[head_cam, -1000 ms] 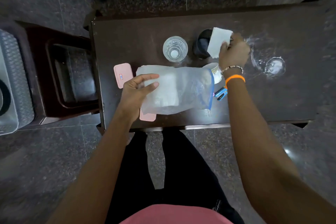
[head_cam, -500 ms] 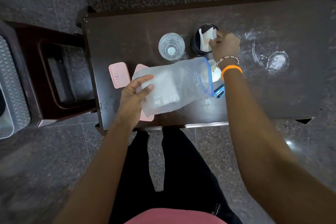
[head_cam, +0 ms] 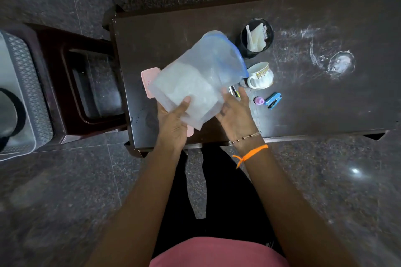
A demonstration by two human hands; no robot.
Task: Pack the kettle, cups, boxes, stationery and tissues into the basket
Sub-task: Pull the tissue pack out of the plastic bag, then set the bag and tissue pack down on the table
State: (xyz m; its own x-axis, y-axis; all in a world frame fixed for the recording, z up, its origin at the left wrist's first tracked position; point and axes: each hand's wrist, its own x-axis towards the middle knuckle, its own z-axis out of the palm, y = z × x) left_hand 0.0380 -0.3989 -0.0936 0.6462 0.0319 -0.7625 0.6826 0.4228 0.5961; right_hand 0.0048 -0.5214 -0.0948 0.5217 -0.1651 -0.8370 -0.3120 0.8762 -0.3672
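Item: translucent plastic container (head_cam: pixel 196 80) with a blue rim, frosted walls, some pale mass faintly visible inside; contents cannot be identified. Position: lifted clear of the counter (head_cam: pixel 325 104), tilted, mouth pointing up and away from the person, base toward the body. The tilt appears to suit carrying it off sideways, probably toward the basket.

Left hand (head_cam: pixel 172 121): under the base end, thumb over the near wall and fingers curled beneath, bearing the weight.

Right hand (head_cam: pixel 235 112): palm up beside the lower right wall, fingers spread and fairly straight, touching or just short of it; it reads as a steadying support, not a grip.

Beneath the container: a pink box (head_cam: pixel 148 79), partly covered, flat on the counter; a second pink edge shows near the left wrist.

To the right, on the counter: black mesh cup (head_cam: pixel 257 38) holding white tissue (head_cam: pixel 256 39), upright; white patterned cup (head_cam: pixel 260 76) just beside the container's rim; markers (head_cam: pixel 234 91), a small purple item (head_cam: pixel 259 100) and a blue stapler (head_cam: pixel 273 99), loose and near one another. All judged still unpacked.

Far left: grey lattice basket (head_cam: pixel 28 84) on the floor beyond a dark stool (head_cam: pixel 86 80), well apart from the counter; a dark rounded object lies inside, unidentified.
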